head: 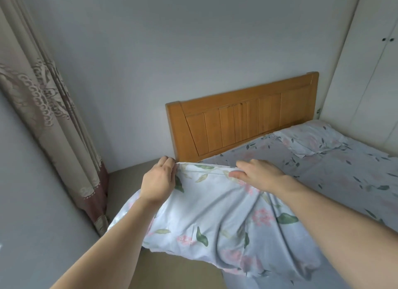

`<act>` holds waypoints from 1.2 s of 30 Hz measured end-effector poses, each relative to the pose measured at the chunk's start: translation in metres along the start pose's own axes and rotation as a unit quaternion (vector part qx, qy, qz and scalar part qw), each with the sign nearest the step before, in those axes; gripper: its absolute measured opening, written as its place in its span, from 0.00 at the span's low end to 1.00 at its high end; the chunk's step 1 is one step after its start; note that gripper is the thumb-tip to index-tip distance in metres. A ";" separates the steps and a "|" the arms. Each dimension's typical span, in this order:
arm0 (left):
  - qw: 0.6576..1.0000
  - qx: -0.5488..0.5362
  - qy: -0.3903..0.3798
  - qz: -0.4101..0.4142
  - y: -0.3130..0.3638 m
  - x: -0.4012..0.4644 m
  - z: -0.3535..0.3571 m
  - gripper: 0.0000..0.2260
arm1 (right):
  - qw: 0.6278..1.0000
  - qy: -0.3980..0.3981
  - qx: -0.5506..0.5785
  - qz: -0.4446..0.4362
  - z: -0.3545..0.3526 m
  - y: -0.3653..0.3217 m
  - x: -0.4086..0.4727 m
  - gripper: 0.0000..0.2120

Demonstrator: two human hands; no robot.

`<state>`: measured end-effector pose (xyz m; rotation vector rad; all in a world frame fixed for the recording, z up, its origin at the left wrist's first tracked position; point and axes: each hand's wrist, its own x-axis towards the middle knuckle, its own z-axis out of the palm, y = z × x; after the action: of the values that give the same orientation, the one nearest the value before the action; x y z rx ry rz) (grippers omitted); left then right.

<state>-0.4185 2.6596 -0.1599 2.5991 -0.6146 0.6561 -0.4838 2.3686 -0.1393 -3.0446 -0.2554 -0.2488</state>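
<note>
- At the bed (327, 181) corner below the headboard (237, 120), I see the pillow (215, 213) overhanging the mattress side.
- My left hand (157, 181) pinches its top left corner.
- My right hand (260, 176) holds the top edge, thumb in front, fingers behind.

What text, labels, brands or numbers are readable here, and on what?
None readable anywhere.
Pillow: flower and leaf print only, no tag showing.
Headboard: plain wood.
Curtain: woven pattern, no letters.
Wardrobe: only two dark knobs.
</note>
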 end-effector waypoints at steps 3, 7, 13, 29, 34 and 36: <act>1.000 0.009 -0.012 0.009 -0.016 0.048 0.024 0.11 | 1.000 -0.020 0.016 0.002 0.009 0.024 0.049 0.21; 0.998 0.021 -0.040 0.049 -0.033 0.110 0.055 0.09 | 0.999 -0.044 0.024 0.010 0.022 0.062 0.106 0.22; 0.981 0.038 -0.109 0.158 -0.057 0.195 0.116 0.07 | 0.987 -0.145 0.023 0.063 0.067 0.120 0.184 0.19; 0.889 -0.071 -0.352 0.284 -0.081 0.417 0.326 0.12 | 0.961 -0.150 -0.040 0.227 0.172 0.302 0.346 0.09; 0.881 -0.035 -0.412 0.231 -0.069 0.481 0.419 0.17 | 0.949 -0.189 -0.047 0.249 0.218 0.388 0.403 0.11; 0.890 -0.018 -0.403 0.213 -0.068 0.506 0.453 0.18 | 0.945 -0.201 -0.056 0.253 0.236 0.423 0.430 0.11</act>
<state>0.1748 2.3464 -0.2840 2.6440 -1.4460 -0.3887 0.0439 2.0421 -0.3259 -3.1004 0.5381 0.4061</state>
